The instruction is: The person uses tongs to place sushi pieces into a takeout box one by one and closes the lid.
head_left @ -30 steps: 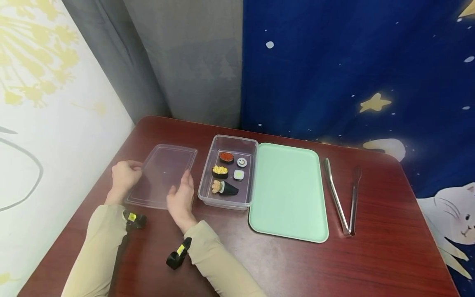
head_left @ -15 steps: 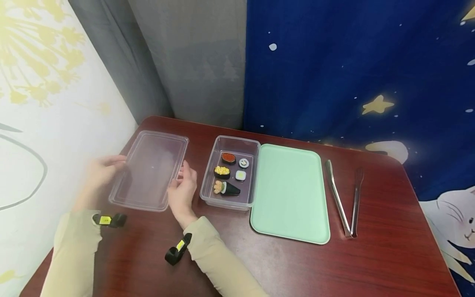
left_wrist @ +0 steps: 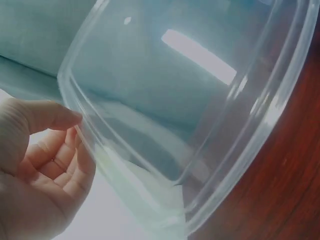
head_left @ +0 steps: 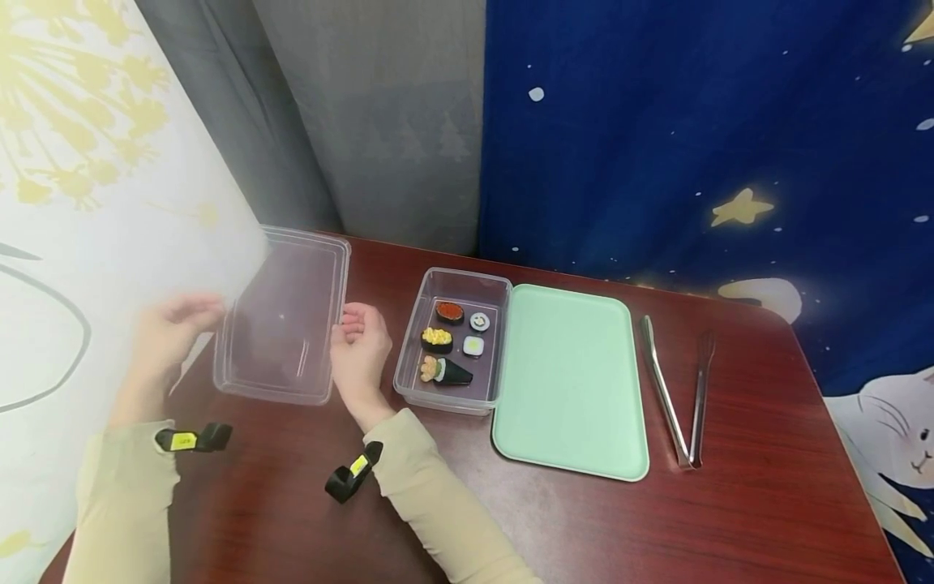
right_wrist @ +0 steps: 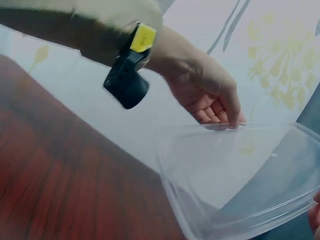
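Note:
A clear plastic lid is held up at a tilt over the left side of the table. My left hand pinches its left edge between thumb and fingers; the left wrist view shows the thumb on the rim. On the opposite edge, my right hand pinches the lid with curled fingers. Just right of that hand stands an uncovered clear container. Inside it lie several sushi pieces, among them a red-topped one, a yellow-topped one and a cone-shaped hand roll.
A mint green tray lies against the container's right side. Metal tongs, spread apart, rest farther right on the dark red table. A white patterned wall hanging borders the table on the left, with curtains behind.
Both hands have raised the lid off the table, moving it left and tilting its far edge up. The left hand moved farther left with it. Container, tray and tongs have stayed put.

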A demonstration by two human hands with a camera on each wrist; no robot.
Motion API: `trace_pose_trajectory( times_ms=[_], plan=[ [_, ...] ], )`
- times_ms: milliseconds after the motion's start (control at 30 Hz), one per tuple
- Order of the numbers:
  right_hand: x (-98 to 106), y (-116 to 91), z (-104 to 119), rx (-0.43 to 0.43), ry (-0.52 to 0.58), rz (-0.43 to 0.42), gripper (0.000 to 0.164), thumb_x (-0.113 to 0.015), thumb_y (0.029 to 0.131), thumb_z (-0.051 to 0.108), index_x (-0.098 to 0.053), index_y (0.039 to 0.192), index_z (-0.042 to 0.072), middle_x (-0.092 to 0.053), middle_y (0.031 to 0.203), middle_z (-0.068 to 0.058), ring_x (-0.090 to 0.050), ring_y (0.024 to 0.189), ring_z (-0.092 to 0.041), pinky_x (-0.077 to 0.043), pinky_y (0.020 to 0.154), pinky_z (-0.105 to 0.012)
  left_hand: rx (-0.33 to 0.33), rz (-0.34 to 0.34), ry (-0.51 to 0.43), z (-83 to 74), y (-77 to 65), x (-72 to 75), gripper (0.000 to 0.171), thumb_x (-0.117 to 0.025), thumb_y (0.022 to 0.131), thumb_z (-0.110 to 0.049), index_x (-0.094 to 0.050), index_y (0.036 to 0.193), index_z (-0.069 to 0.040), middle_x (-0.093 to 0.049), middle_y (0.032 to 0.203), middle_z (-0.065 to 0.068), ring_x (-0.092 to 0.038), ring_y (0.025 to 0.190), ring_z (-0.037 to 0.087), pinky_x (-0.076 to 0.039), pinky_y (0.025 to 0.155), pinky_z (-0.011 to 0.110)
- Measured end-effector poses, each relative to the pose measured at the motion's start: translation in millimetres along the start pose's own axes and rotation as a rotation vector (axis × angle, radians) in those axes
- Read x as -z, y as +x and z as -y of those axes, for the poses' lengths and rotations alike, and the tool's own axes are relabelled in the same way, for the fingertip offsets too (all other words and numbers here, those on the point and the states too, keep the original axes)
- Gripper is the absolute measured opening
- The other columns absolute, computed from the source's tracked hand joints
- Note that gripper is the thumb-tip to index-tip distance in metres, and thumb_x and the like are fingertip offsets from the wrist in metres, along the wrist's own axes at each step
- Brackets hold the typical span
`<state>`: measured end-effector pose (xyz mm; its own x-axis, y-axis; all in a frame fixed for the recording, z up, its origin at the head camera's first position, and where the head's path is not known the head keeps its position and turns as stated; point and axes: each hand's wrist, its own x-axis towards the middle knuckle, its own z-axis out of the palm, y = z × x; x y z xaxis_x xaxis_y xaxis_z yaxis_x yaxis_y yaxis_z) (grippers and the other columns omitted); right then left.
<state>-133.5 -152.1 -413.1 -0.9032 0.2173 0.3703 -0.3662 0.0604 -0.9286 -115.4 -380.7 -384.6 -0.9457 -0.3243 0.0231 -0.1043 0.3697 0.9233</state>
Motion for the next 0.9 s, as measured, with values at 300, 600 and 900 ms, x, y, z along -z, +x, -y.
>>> trace_pose_trajectory(
  times_ms=[300, 600, 900],
  plan=[
    [10, 13, 13, 0.112, -0.020, 0.001, 0.014, -0.068, 0.077, -0.006, -0.062, 0.085, 0.004, -0.061, 0.082, -0.008, -0.060, 0.065, -0.013, -0.050, 0.060, -0.011, -0.104, -0.139, -0.260, -13.3, -1.6, -9.6, 0.017, -0.066, 0.081, 0.004, -0.072, 0.087, -0.011, -0.067, 0.078, -0.015, -0.061, 0.073, 0.000, -0.045, 0.069, 0.007],
    [22, 25, 24, 0.159, 0.027, 0.013, 0.005, -0.071, 0.082, 0.009, -0.068, 0.087, 0.007, -0.062, 0.085, -0.005, -0.061, 0.071, -0.011, -0.053, 0.065, -0.017, -0.200, -0.303, -0.461, -22.0, -0.5, -19.7, 0.016, -0.066, 0.075, 0.014, -0.071, 0.082, 0.001, -0.067, 0.079, -0.001, -0.062, 0.069, 0.009, -0.050, 0.069, 0.014],
    [40, 32, 50, 0.119, 0.165, 0.077, 0.008, -0.066, 0.083, -0.003, -0.062, 0.090, -0.003, -0.067, 0.086, -0.016, -0.067, 0.078, -0.020, -0.056, 0.074, -0.020, -0.211, -0.307, -0.596, -26.7, -1.8, -32.0, 0.015, -0.070, 0.073, 0.012, -0.065, 0.087, 0.011, -0.069, 0.068, 0.006, -0.066, 0.060, 0.013, -0.054, 0.061, 0.017]
  ],
)
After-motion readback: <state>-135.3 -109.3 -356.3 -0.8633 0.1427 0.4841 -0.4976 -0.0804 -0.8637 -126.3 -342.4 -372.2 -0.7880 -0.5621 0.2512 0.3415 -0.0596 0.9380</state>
